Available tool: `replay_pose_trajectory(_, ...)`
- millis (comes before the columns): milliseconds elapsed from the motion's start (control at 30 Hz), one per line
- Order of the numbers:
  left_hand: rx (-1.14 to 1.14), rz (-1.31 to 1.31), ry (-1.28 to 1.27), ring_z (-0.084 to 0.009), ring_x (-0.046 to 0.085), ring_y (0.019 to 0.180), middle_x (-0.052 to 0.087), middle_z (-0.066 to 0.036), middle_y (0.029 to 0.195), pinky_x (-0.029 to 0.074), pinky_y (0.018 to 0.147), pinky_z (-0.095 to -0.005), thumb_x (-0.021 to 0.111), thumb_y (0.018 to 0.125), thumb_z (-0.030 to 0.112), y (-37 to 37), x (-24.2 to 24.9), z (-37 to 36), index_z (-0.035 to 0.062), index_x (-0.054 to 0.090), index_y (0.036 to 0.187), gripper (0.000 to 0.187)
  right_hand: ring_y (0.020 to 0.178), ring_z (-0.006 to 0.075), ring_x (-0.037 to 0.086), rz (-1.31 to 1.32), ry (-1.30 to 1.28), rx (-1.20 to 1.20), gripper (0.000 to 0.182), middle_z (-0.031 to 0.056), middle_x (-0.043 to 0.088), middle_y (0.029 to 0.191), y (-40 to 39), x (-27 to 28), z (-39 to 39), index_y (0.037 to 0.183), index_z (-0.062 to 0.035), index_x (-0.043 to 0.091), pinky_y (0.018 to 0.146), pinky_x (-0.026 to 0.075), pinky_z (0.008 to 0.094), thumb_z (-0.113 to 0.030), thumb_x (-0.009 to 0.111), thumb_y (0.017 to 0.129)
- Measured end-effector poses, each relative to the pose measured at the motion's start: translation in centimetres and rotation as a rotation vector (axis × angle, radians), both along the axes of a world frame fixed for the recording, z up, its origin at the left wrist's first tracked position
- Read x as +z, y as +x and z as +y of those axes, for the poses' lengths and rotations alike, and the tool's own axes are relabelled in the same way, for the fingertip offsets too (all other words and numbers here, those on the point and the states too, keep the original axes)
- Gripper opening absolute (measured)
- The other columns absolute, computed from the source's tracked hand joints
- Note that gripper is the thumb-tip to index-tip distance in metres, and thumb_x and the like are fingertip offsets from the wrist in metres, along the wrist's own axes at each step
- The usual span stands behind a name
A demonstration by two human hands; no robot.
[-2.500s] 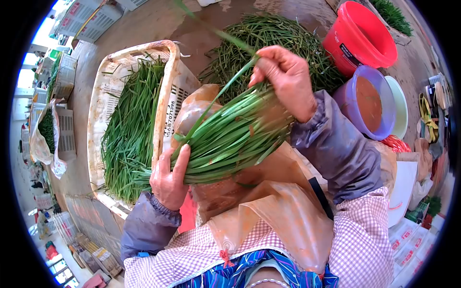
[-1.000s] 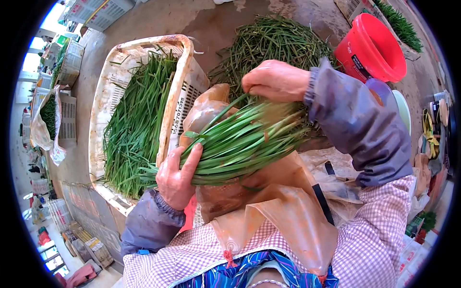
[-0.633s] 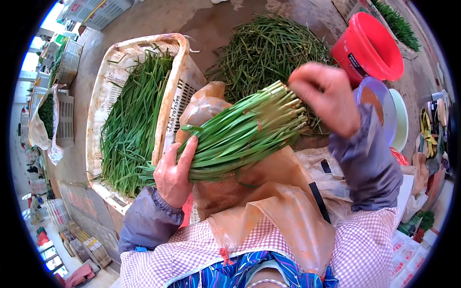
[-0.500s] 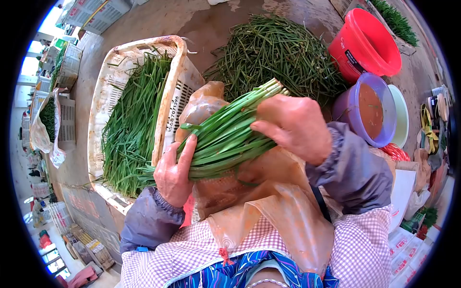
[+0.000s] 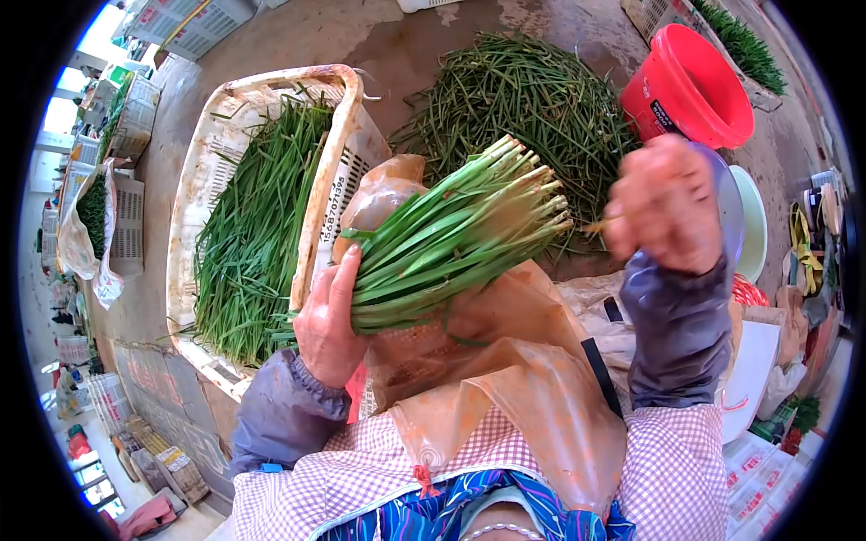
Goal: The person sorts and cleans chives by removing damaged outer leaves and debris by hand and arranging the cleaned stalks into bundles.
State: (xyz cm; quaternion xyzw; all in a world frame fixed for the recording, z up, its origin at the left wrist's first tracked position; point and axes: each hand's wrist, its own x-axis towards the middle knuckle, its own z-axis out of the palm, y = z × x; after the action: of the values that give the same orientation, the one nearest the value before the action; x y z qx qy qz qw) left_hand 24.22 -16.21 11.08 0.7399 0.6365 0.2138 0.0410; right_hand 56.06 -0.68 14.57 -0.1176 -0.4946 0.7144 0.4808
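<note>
My left hand [image 5: 330, 316] is wrapped round the leafy end of a thick bunch of garlic chives [image 5: 442, 243], pressing it against the plastic-covered lap. The pale cut stem ends fan out toward the upper right. My right hand [image 5: 663, 206], smeared by motion, is off the bunch to its right, fingers curled. A thin yellowish strand [image 5: 595, 225] sticks out from its fingertips toward the stems; its exact kind is blurred. Left of the bunch, a white plastic crate [image 5: 336, 171] holds more chives [image 5: 262, 234] laid lengthwise.
A heap of loose green trimmings [image 5: 532, 117] lies on the wet floor ahead. To the right stand a red bucket [image 5: 651, 99], a purple basin [image 5: 729, 212] partly behind my right hand, and a pale green basin [image 5: 756, 225]. More crates line the left side.
My right hand has left the stem ends and moved right, in front of the purple basin, with a thin strand at its fingertips. The stems now fan wider. My left hand keeps its hold.
</note>
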Motion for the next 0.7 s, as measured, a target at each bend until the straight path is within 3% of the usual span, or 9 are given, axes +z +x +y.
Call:
replay_pose_trajectory(67,0.011,-0.028,-0.015,-0.0367,0.063,0.086,0.059,-0.018,0.105,0.053,0.070,-0.0423,0.070,0.069,0.000,0.0,0.0,0.0,0.0058,0.043,0.138,0.074,0.044,0.0104,0.046,0.207,-0.085,0.008,0.018,0.0017,0.047,0.061,3.2,-0.2,1.5,0.113,-0.0062,0.056,0.045,0.049,0.0290,-0.013,0.053,0.097)
replay_pose_trajectory(133,0.019,-0.027,-0.025,-0.0367,0.063,0.086,0.059,-0.017,0.105,0.053,0.069,-0.0424,0.071,0.070,0.001,0.0,0.0,-0.1,0.0056,0.043,0.139,0.074,0.057,0.0137,0.054,-0.235,-0.128,-0.216,0.014,0.0035,0.054,0.068,5.1,-2.6,3.4,0.105,-0.0044,0.061,0.057,0.051,0.0333,-0.010,0.058,0.092)
replay_pose_trajectory(200,0.027,0.001,-0.030,-0.0368,0.063,0.086,0.059,-0.017,0.105,0.053,0.069,-0.0425,0.071,0.070,0.001,0.1,0.0,-0.1,0.0055,0.043,0.139,0.074,0.070,0.0152,0.059,-1.261,0.429,-0.612,0.008,0.0056,0.061,0.078,5.2,-7.0,4.3,0.094,-0.0005,0.064,0.067,0.050,0.0335,-0.004,0.061,0.087)
replay_pose_trajectory(233,0.007,0.016,0.003,-0.0370,0.063,0.086,0.058,-0.017,0.104,0.053,0.069,-0.0424,0.069,0.071,0.000,0.2,-0.1,-0.2,0.0055,0.044,0.138,0.072,0.074,0.0152,0.060,-1.282,0.675,-0.744,0.007,0.0078,0.066,0.084,4.3,-7.1,3.9,0.089,0.0025,0.065,0.068,0.049,0.0297,0.000,0.061,0.084)
replay_pose_trajectory(333,0.018,0.050,-0.028,-0.0370,0.062,0.087,0.058,-0.017,0.105,0.053,0.069,-0.0421,0.068,0.072,0.000,0.4,0.1,-0.3,0.0053,0.044,0.138,0.070,0.074,0.0170,0.062,-0.635,0.023,-0.520,0.012,0.0114,0.065,0.081,0.2,-5.3,1.8,0.093,0.0029,0.066,0.068,0.049,0.0280,-0.003,0.065,0.083)
replay_pose_trajectory(400,0.019,0.037,-0.078,-0.0406,0.060,0.096,0.059,-0.022,0.112,0.051,0.080,-0.0428,0.070,0.072,0.000,0.5,0.0,-0.4,0.0012,0.042,0.138,0.071,0.072,0.0188,0.063,-0.851,0.495,-0.586,0.009,0.0115,0.065,0.080,-1.3,-3.9,1.4,0.089,0.0030,0.066,0.066,0.048,0.0287,-0.004,0.066,0.083)
replay_pose_trajectory(533,0.006,0.031,-0.070,-0.0401,0.060,0.096,0.059,-0.022,0.112,0.051,0.081,-0.0421,0.069,0.072,-0.001,0.4,0.0,-0.5,0.0005,0.042,0.138,0.071,0.070,0.0235,0.062,-0.813,0.714,-0.544,0.009,0.0122,0.063,0.077,-3.8,-3.9,2.3,0.084,0.0017,0.066,0.065,0.048,0.0313,-0.006,0.067,0.082)
replay_pose_trajectory(633,0.025,-0.082,-0.107,-0.0356,0.060,0.102,0.059,-0.021,0.117,0.050,0.086,-0.0392,0.067,0.074,-0.003,0.2,0.0,-0.4,0.0001,0.043,0.137,0.068,0.072,0.0164,0.060,-0.870,0.902,-0.541,0.007,0.0090,0.062,0.078,-4.2,-3.6,3.7,0.087,0.0037,0.064,0.067,0.047,0.0293,-0.003,0.065,0.084)
replay_pose_trajectory(700,0.029,-0.236,-0.116,-0.0293,0.061,0.107,0.060,-0.018,0.120,0.049,0.089,-0.0366,0.066,0.075,-0.005,-0.5,-0.5,0.1,0.0001,0.044,0.136,0.065,0.067,0.0186,0.061,-0.645,0.363,-0.487,0.007,0.0069,0.063,0.073,-3.8,-3.9,4.3,0.088,-0.0010,0.068,0.064,0.049,0.0300,-0.006,0.064,0.086)
